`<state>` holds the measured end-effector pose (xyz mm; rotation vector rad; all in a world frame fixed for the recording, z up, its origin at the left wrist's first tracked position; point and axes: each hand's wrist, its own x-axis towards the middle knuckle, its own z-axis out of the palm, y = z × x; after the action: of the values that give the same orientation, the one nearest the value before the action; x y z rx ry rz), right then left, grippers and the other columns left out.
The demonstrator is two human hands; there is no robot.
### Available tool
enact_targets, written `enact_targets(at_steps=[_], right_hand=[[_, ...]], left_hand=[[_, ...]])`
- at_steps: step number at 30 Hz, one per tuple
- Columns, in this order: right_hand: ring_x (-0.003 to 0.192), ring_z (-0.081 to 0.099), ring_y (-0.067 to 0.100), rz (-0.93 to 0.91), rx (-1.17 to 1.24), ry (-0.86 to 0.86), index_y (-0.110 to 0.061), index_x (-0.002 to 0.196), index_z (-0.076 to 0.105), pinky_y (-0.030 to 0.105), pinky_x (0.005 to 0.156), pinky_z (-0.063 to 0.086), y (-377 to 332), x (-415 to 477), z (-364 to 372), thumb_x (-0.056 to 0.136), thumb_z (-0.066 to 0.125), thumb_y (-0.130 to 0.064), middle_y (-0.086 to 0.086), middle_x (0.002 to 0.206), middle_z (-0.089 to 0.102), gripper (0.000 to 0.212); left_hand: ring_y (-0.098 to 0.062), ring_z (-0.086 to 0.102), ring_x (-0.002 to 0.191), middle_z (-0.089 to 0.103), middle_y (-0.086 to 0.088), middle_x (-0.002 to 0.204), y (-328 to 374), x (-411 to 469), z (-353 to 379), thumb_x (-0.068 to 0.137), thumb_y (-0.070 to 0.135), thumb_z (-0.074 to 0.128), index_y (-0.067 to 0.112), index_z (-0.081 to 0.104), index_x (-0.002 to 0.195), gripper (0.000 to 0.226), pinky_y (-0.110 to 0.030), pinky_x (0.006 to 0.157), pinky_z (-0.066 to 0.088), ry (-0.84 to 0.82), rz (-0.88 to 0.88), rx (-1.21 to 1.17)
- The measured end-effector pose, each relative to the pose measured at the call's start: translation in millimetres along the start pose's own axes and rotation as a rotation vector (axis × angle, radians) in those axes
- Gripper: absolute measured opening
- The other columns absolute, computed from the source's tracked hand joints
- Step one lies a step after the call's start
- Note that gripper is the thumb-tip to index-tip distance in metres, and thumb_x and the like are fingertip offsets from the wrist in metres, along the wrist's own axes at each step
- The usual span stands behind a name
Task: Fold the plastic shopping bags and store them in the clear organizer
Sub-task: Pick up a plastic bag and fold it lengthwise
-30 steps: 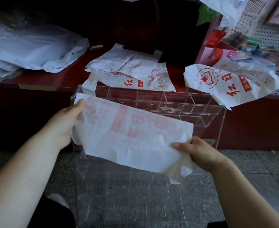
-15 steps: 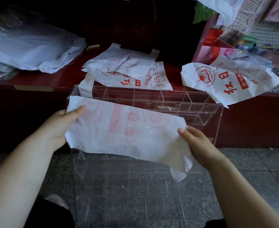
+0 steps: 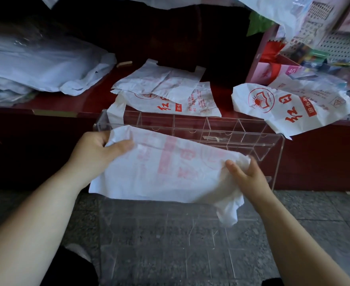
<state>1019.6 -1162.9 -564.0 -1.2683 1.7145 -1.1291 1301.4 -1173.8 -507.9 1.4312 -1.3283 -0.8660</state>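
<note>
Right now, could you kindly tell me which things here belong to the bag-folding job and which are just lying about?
Belongs to the job:
- held bag, gripped by left hand and right hand
- clear organizer
- two stacked bags and printed bag on the counter

Just lying about:
- white plastic heap
- pink box
- pegboard display

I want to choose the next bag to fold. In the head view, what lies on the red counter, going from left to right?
A heap of white bags → two flat printed bags, one lying on the other → crumpled bag with a book logo.
</note>
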Motion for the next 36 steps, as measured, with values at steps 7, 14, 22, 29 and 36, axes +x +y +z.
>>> enact_targets(at_steps=[7,14,22,29,36], right_hand=[[0.112,0.047,0.001,-0.563,-0.089,-0.011,-0.035,0.121,0.041,0.022,0.101,0.038,-77,-40,-2,0.059,0.063,-0.053,-0.018,0.114,0.048,0.068],[0.063,0.053,-0.01,-0.687,-0.219,-0.176,-0.009,0.085,0.072,0.007,0.063,0.04,-141,-67,16,0.079,0.068,-0.008,-0.024,0.065,0.054,0.008],[0.065,0.059,0.001,-0.432,0.066,-0.096,-0.022,0.069,0.062,0.026,0.069,0.055,-144,-72,4,0.085,0.06,-0.007,-0.007,0.069,0.06,0.022],[0.055,0.057,-0.001,-0.416,0.097,-0.034,-0.022,0.066,0.061,0.014,0.055,0.05,-143,-74,-3,0.086,0.059,-0.008,-0.006,0.067,0.059,0.024],[0.072,0.06,0.006,-0.39,0.059,-0.175,-0.024,0.078,0.057,0.015,0.065,0.052,-139,-73,-4,0.084,0.06,-0.004,-0.006,0.079,0.061,0.021]], left_hand=[[-0.005,0.032,0.042,0.033,0.007,0.045,50,-28,14,0.068,0.025,0.076,-0.001,0.057,0.049,0.037,-0.014,0.041,0.021,-0.255,0.231,0.23],[-0.009,0.053,0.058,0.062,-0.008,0.059,70,-41,22,0.057,0.052,0.07,0.021,0.069,0.067,0.033,-0.033,0.059,0.04,-0.388,0.318,0.198],[0.01,0.053,0.049,0.06,0.024,0.051,75,-50,3,0.078,0.005,0.067,0.021,0.056,0.066,0.023,-0.002,0.052,0.036,-0.145,0.364,-0.046],[0.001,0.041,0.038,0.05,0.011,0.04,69,-53,-2,0.075,0.008,0.071,0.014,0.06,0.058,0.021,-0.005,0.042,0.029,-0.127,0.326,-0.065],[0.002,0.054,0.054,0.063,0.013,0.049,61,-51,2,0.069,0.009,0.076,0.026,0.065,0.051,0.027,-0.006,0.055,0.041,-0.086,0.239,-0.077]])
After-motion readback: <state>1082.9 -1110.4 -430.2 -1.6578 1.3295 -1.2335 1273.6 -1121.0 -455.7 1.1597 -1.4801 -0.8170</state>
